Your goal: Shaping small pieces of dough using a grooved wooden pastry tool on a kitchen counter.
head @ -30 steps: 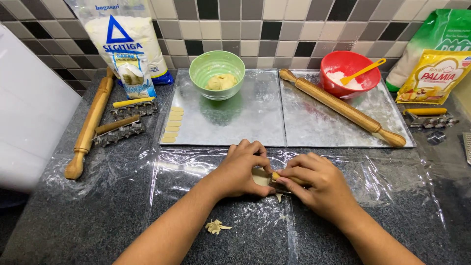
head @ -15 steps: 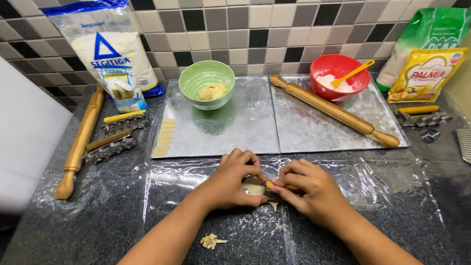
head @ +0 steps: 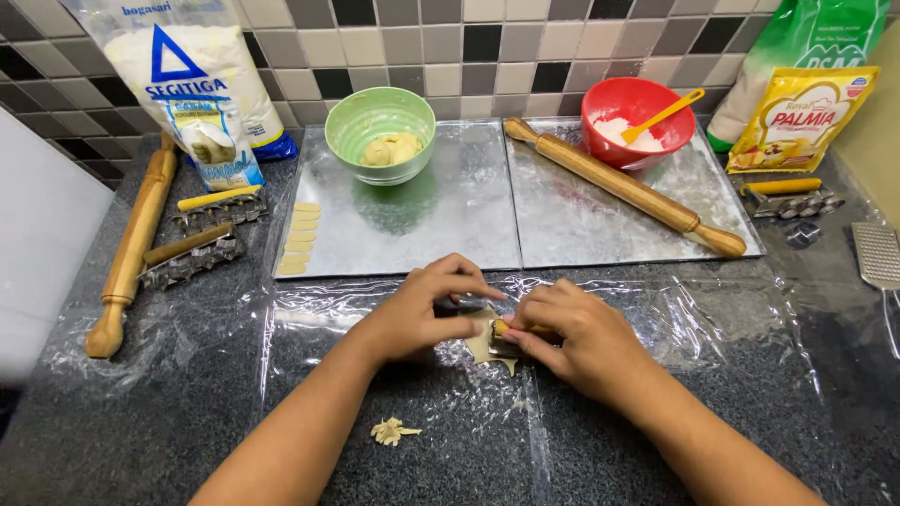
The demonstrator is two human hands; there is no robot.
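Note:
My left hand and my right hand meet over a small flat piece of pale dough lying on a clear plastic sheet. My right hand pinches a small metal cutter with a yellow handle, pressed against the dough. My left hand's fingertips rest on the dough and cutter from the left. A loose dough scrap lies nearer me on the plastic.
Two metal trays lie behind, one with a column of cut dough pieces, a green bowl of dough and a rolling pin. A red bowl with a yellow spatula, flour bag, second rolling pin, cutters and packets surround them.
The view has tilted slightly, shifting the scene down. Both hands stay together on the dough, with only small finger movements.

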